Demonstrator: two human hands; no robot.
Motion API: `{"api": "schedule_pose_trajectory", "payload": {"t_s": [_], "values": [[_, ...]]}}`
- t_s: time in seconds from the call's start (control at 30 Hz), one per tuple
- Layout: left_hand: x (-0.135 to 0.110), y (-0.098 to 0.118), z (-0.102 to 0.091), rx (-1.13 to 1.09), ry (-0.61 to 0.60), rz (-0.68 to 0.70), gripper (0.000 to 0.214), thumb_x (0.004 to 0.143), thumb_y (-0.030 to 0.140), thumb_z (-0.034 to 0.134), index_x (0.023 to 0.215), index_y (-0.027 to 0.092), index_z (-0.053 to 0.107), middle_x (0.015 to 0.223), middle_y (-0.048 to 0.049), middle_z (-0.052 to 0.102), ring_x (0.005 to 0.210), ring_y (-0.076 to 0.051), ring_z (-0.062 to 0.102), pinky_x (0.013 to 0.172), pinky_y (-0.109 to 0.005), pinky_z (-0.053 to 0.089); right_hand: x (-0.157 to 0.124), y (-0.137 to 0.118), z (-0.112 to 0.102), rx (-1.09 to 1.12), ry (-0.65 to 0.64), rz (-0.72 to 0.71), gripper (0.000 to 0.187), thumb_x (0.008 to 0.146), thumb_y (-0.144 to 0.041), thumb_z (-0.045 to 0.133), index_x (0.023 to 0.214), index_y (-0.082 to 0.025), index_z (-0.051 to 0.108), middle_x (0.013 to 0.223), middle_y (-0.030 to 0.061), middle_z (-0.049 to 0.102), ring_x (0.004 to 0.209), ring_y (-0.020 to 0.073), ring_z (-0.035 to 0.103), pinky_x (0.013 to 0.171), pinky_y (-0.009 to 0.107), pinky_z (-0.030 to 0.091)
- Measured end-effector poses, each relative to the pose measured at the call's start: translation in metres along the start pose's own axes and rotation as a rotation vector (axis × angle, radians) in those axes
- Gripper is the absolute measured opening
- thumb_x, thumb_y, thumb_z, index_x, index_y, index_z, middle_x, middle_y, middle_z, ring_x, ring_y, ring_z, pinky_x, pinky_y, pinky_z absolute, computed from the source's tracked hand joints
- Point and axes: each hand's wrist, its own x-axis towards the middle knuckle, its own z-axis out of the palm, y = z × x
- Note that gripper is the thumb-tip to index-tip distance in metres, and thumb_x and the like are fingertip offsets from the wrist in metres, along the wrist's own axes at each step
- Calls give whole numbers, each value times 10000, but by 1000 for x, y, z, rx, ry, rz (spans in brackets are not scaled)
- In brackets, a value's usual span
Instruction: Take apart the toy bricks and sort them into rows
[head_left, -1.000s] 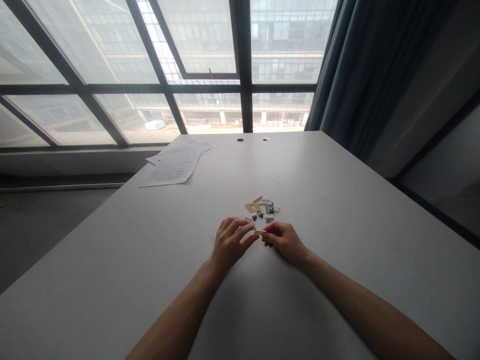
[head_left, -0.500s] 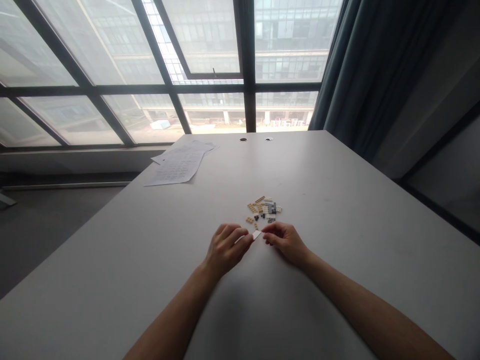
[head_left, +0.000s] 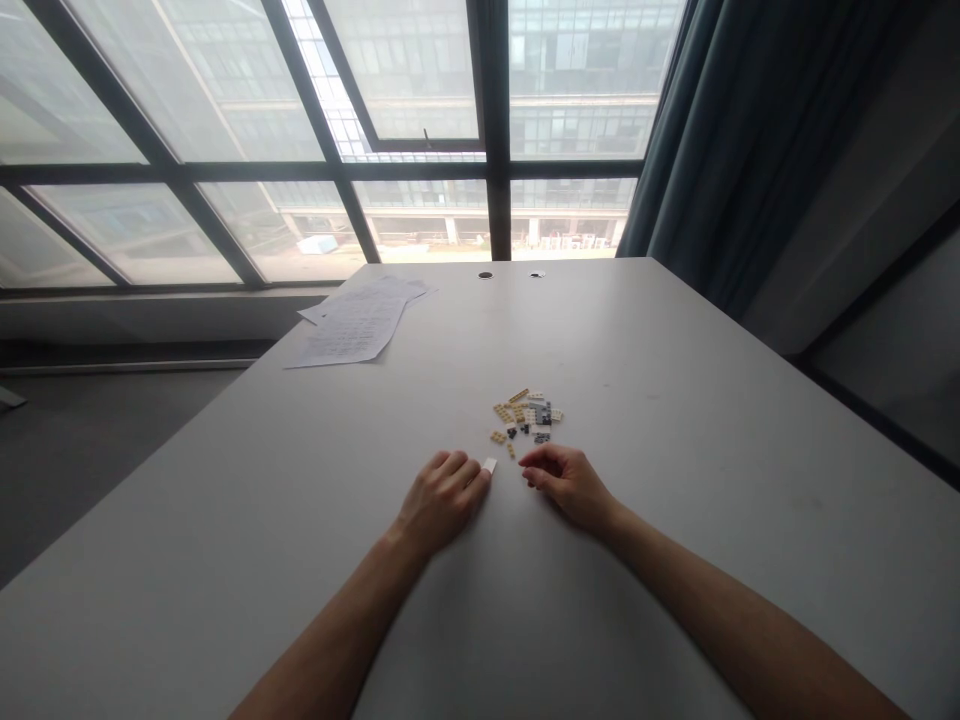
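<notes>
My left hand [head_left: 439,497] lies low on the white table [head_left: 300,520], fingers together, pinching a small flat white piece [head_left: 490,465] at its fingertips. My right hand [head_left: 568,483] rests a short way to the right, fingers curled toward the thumb, and I see nothing in them. Just beyond both hands lies a small heap of tan, grey and white toy bricks [head_left: 527,415]. Two loose tan bricks [head_left: 502,440] sit closest to the white piece.
Printed paper sheets [head_left: 356,325] lie at the table's far left edge. Two round cable holes [head_left: 510,274] sit near the far edge by the large window. A dark curtain [head_left: 720,150] hangs at the right.
My left hand drew the white piece left and down toward the table, away from my right hand. My right hand let go and stayed put, curled.
</notes>
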Motion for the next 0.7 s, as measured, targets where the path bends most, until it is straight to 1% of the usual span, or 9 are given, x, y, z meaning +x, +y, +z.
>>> {"api": "schedule_pose_trajectory", "payload": {"t_s": [0.07, 0.13, 0.2, 0.27, 0.37, 0.43, 0.53, 0.6, 0.7], "values": [[-1, -3, 2, -42, 7, -41, 134, 931, 217, 512, 887, 212, 638, 803, -40, 648, 774, -189, 554, 716, -339, 408, 0, -1, 0, -5, -4, -2, 167, 786, -296, 663, 898, -175, 690, 712, 0, 641, 655, 130, 563, 634, 258, 442], [-3, -9, 4, -107, 23, -117, 125, 912, 299, 559, 935, 216, 650, 893, -53, 667, 845, -202, 567, 769, -349, 429, 0, -1, -1, -4, -7, -1, 170, 787, -296, 662, 902, -174, 690, 719, 4, 646, 659, 132, 566, 638, 260, 444], [-5, -15, 7, -177, 16, -203, 224, 880, 364, 599, 1043, 220, 652, 1018, -76, 665, 946, -225, 570, 837, -373, 444, 0, -1, 0, -4, -5, 1, 172, 786, -300, 662, 901, -175, 689, 731, 8, 654, 666, 134, 572, 643, 262, 449], [-6, -20, 9, -242, -29, -266, 352, 854, 399, 616, 1161, 229, 628, 1134, -93, 639, 1055, -251, 552, 905, -403, 444, 0, -1, 0, -9, 1, 0, 169, 785, -299, 660, 897, -176, 689, 732, 6, 656, 663, 134, 571, 638, 261, 449], [-5, -24, 13, -294, -115, -295, 439, 852, 418, 604, 1265, 271, 587, 1278, -90, 587, 1210, -285, 488, 1000, -458, 406, 0, -1, 1, -21, 9, -5, 165, 787, -296, 650, 893, -176, 689, 718, 2, 647, 653, 133, 564, 626, 258, 444], [-5, -25, 15, -294, -159, -293, 416, 869, 426, 583, 1269, 313, 589, 1346, -76, 550, 1284, -307, 435, 1050, -512, 352, -1, -1, 1, -24, 14, -7, 168, 792, -299, 643, 898, -176, 688, 720, 2, 645, 656, 134, 565, 629, 258, 445], [-5, -25, 18, -297, -211, -303, 343, 898, 438, 546, 1226, 364, 613, 1385, -46, 529, 1334, -320, 389, 1086, -580, 274, -1, -1, 1, -29, 10, -12, 171, 801, -309, 637, 901, -179, 686, 727, 5, 648, 665, 138, 572, 638, 261, 450], [-6, -25, 18, -312, -223, -328, 311, 899, 447, 546, 1188, 371, 632, 1377, -31, 538, 1337, -314, 391, 1092, -593, 259, -2, -1, 2, -45, 13, -14, 168, 805, -310, 637, 900, -180, 685, 728, 6, 649, 667, 140, 573, 635, 261, 451], [-6, -25, 18, -332, -208, -355, 291, 875, 447, 581, 1139, 352, 660, 1344, -38, 565, 1314, -310, 424, 1089, -588, 279, -3, -2, 3, -96, 32, -28, 153, 808, -292, 633, 895, -180, 688, 748, 12, 659, 677, 142, 578, 637, 261, 454]]}}
